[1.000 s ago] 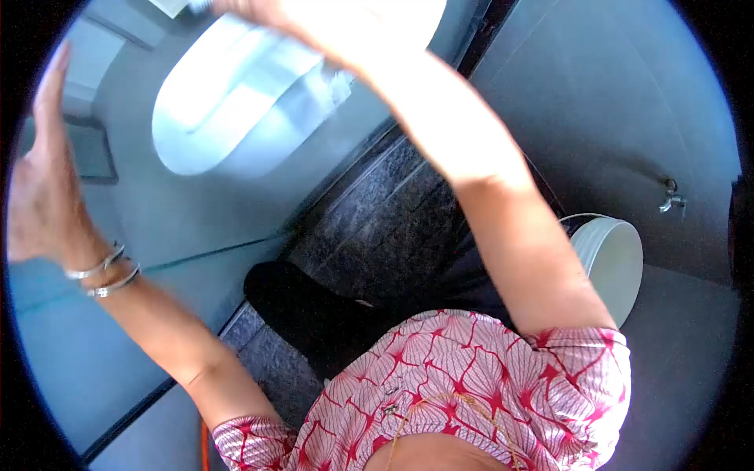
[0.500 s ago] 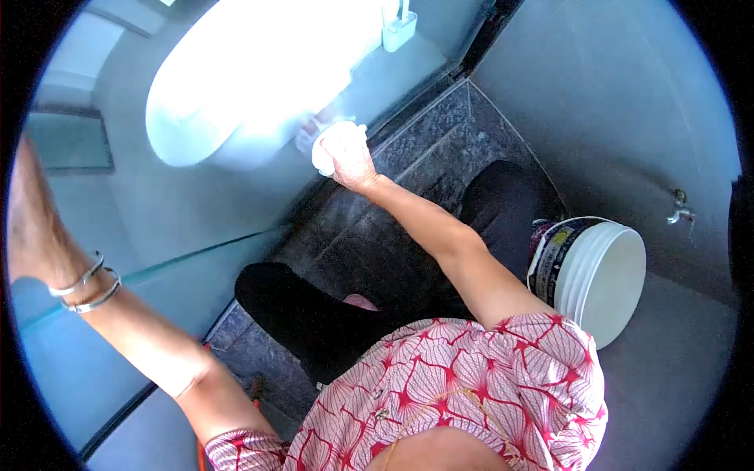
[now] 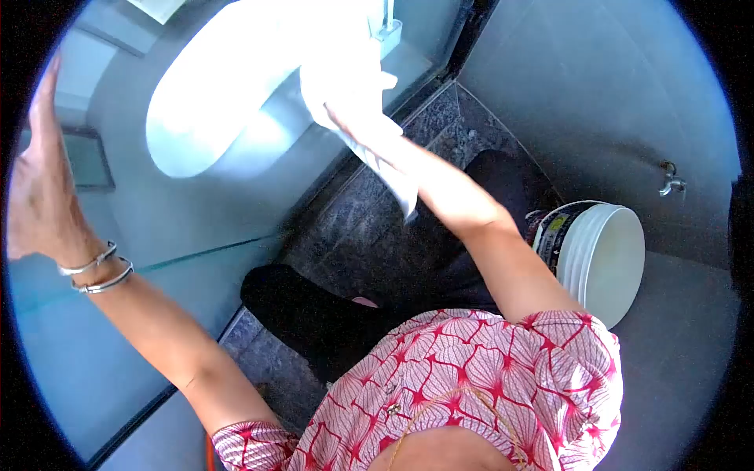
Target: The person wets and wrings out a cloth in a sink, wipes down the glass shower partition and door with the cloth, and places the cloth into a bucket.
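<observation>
My right hand [image 3: 363, 129] is closed on a white cloth [image 3: 345, 78], in front of a clear glass panel [image 3: 228, 208]. Glare washes out part of the hand and cloth, so I cannot tell whether the cloth touches the glass. One end of the cloth hangs down past my wrist. At the far left, my left hand [image 3: 45, 192] is raised with fingers stretched out, close to the glass. Two metal bangles [image 3: 102, 271] circle that wrist. The view's edge cuts off part of this hand.
Beyond the glass is a bright white oval fixture [image 3: 204, 102], with a white holder [image 3: 389, 35] near it. A white bucket [image 3: 616, 267] stands at the right, below a wall tap [image 3: 671, 182]. Dark tiles [image 3: 338, 228] cover the floor around my legs.
My right hand has risen slightly, and the bunched cloth has spread out, with an end now hanging loose. My left hand has come further into view with its fingers extended.
</observation>
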